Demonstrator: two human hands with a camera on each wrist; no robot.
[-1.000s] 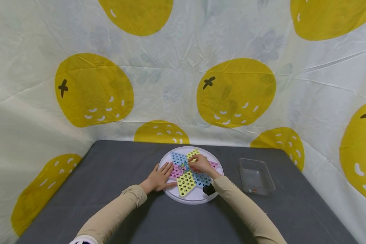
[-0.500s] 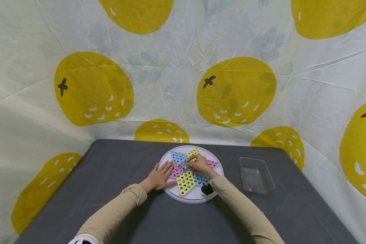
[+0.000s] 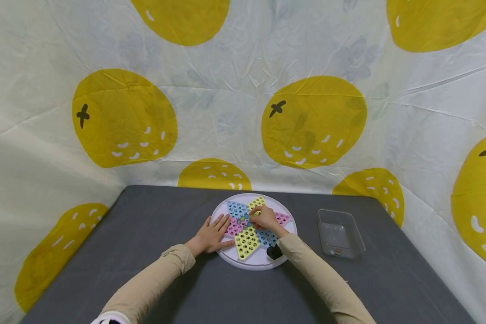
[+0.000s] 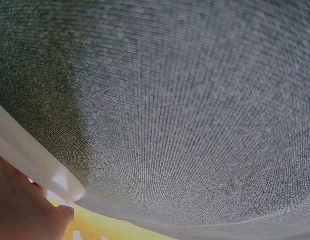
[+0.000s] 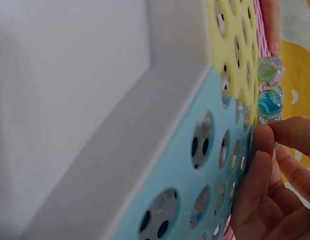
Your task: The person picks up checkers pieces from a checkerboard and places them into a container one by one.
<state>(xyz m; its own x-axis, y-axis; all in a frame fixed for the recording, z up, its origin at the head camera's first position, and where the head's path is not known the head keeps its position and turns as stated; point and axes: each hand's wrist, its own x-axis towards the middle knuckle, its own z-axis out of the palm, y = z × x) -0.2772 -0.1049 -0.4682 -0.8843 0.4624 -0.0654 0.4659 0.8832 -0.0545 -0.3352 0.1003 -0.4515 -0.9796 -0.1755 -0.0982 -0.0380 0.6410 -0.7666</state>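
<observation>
A round white Chinese checkers board [image 3: 253,266] lies on the table, with blue, pink and yellow star sections full of holes. My left hand [image 3: 211,235] rests on its left side, fingers spread; the left wrist view catches part of that hand [image 4: 24,210] beside the white rim [image 4: 39,160]. Over the board's middle, my right hand [image 3: 265,219] holds thumb and forefinger pinched together. In the right wrist view these fingertips [image 5: 264,137] pinch a marble, mostly hidden, right at the holes. Beside them sit a blue swirled marble [image 5: 270,103] and a green one [image 5: 270,70].
To the right of the board stands a clear plastic box [image 3: 342,231] with a few marbles [image 3: 337,251] at its near end. A dark grey cloth [image 3: 166,207] covers the table. Behind hangs a white curtain [image 3: 227,121] printed with yellow fruit.
My right wrist and forearm have shifted slightly left while the fingertips stay over the board's middle. The left hand keeps its place.
</observation>
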